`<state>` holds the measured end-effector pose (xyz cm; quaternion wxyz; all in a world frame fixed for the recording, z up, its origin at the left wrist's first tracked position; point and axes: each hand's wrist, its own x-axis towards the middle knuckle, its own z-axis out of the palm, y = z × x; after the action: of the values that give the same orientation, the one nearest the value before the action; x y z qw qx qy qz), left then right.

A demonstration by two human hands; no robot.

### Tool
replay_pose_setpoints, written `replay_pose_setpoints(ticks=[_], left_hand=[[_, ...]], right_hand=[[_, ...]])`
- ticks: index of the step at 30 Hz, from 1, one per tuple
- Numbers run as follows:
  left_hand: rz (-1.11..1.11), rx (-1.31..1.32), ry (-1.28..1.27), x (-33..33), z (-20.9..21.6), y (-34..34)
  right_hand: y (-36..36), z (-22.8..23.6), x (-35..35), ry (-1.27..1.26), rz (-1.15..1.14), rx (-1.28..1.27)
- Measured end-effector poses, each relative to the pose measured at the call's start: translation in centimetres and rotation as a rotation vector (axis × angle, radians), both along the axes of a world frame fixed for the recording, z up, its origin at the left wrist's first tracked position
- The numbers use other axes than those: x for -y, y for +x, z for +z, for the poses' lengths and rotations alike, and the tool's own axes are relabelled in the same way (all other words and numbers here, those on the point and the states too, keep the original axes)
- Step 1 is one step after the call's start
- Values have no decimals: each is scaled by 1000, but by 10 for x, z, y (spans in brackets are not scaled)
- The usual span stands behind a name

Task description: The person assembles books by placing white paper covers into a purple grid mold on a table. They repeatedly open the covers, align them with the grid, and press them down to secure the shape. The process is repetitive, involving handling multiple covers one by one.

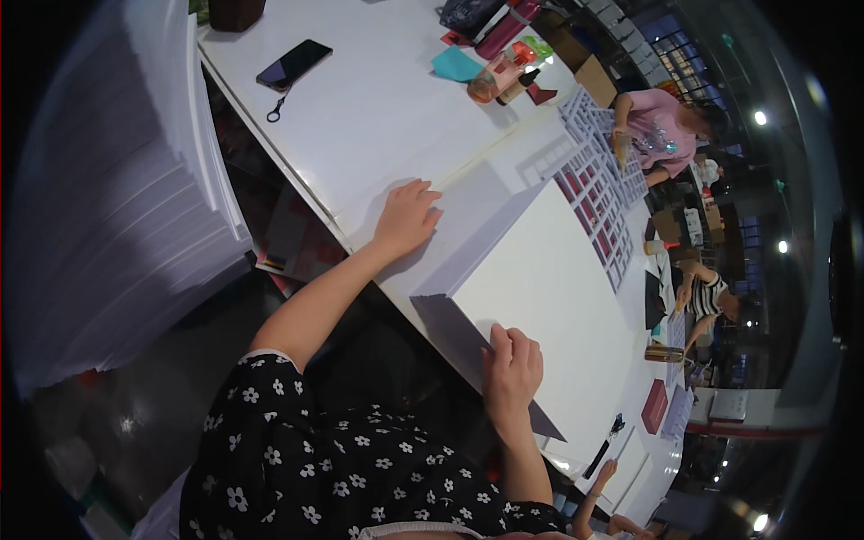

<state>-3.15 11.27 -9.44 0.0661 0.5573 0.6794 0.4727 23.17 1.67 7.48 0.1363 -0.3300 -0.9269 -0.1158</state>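
My left hand lies palm down on the white table, its fingers stretched out and holding nothing. To its right stands a large, thick white stack, apparently of sheets, with a smooth top and a grey-shaded side. My right hand rests at the near edge of this stack. Its fingers lie slightly bent on the top, close together, with the thumb apart at the edge. Nothing shows gripped in it.
A tall pile of white sheets rises at left. A phone with a ring strap lies on the table. Farther off are bottles, white grid frames, a red box and a black lanyard. Other people work along the table.
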Motion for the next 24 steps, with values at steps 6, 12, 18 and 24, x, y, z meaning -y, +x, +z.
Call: replay_pose_setpoints(ticks=[6,12,18,24], left_hand=[[-143,231,89,42,41,10],[-379,75,230,89,127,32],[-491,-17,600,58,199,75],[-562,43,847,33,246,118]], right_hand=[[14,0,19,117,50,-32],[46,59,65,285,6,-161],[85,121,82,366,-146,-458],[132,146,73,387,-256,-797]])
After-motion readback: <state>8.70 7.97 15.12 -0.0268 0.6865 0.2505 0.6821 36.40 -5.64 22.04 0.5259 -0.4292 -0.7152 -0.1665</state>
